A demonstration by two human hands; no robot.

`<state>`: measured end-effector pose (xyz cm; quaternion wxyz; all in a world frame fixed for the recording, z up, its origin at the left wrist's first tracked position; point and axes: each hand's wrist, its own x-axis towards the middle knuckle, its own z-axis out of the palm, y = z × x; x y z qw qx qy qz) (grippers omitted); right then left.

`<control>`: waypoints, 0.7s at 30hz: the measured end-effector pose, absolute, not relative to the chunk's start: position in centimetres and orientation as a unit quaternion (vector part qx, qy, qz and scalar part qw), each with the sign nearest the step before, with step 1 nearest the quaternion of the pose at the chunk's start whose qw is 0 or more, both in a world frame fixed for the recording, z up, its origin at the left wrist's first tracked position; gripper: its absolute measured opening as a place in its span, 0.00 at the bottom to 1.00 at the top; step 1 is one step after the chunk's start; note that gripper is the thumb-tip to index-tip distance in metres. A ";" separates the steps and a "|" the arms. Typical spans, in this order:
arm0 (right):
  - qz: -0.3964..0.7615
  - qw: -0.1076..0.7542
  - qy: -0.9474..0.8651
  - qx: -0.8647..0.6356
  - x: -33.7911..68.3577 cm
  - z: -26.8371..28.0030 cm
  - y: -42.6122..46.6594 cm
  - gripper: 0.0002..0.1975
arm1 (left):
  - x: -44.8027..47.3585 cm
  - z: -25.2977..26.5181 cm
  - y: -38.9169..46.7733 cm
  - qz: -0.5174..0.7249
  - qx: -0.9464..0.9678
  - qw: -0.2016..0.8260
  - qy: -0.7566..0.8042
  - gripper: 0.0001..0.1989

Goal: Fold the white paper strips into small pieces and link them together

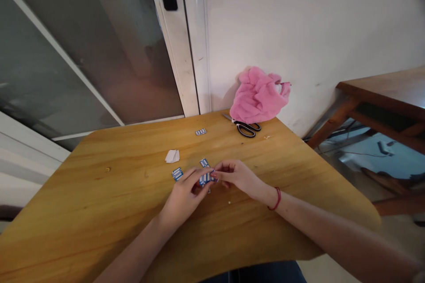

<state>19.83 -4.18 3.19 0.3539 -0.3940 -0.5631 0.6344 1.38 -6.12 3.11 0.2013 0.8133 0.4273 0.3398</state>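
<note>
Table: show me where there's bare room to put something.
Bare: left of the white papers, save a speck; between the right forearm and right table edge.
Crowded: around the left hand and right hand, among blue-edged cards; at the back, by scissors and pink cloth.

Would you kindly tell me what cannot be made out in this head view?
All in the head view:
Blue-edged pieces in hand: partly covered by fingers of the left hand.
The grip of the right hand: fingertips too small and blurred.
Any print on the pieces: too small.
Scissors: partly hidden by the pink cloth.
Legs: mostly hidden by the table, cut off by the bottom edge.
</note>
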 end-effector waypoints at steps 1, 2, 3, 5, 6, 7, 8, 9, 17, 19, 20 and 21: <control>0.637 0.352 -0.561 -0.394 19.8 3.2 -4.2 0.18 | 1.4 3.1 -6.1 0.341 0.812 0.201 0.429 0.13; 0.641 0.351 -0.558 -0.393 19.8 3.3 -4.2 0.18 | 1.4 3.1 -6.1 0.341 0.811 0.201 0.432 0.13; 0.644 0.351 -0.554 -0.393 19.7 3.3 -4.2 0.18 | 1.4 3.1 -6.1 0.341 0.810 0.200 0.434 0.13; 0.652 0.351 -0.542 -0.396 19.7 3.4 -4.2 0.18 | 1.4 3.1 -6.1 0.340 0.809 0.199 0.436 0.13; 0.656 0.350 -0.536 -0.399 19.7 3.5 -4.2 0.18 | 1.4 3.0 -6.1 0.342 0.808 0.197 0.437 0.12; 0.659 0.348 -0.532 -0.402 19.7 3.4 -4.2 0.18 | 1.4 3.0 -6.1 0.345 0.809 0.194 0.435 0.12; 0.660 0.347 -0.529 -0.404 19.6 3.4 -4.2 0.19 | 1.4 3.0 -6.1 0.348 0.810 0.190 0.433 0.12; 0.661 0.345 -0.528 -0.406 19.6 3.3 -4.2 0.19 | 1.5 2.9 -6.1 0.350 0.811 0.188 0.430 0.12; 0.663 0.346 -0.518 -0.415 19.4 3.3 -4.3 0.18 | 1.6 2.6 -6.1 0.355 0.811 0.180 0.429 0.11; 0.664 0.343 -0.514 -0.421 19.3 3.4 -4.3 0.18 | 1.6 2.6 -6.1 0.352 0.815 0.173 0.426 0.11; 0.664 0.343 -0.512 -0.423 19.3 3.5 -4.4 0.17 | 1.6 2.6 -6.1 0.351 0.816 0.171 0.426 0.10; 0.665 0.343 -0.511 -0.423 19.3 3.5 -4.4 0.17 | 1.6 2.6 -6.1 0.351 0.817 0.171 0.425 0.10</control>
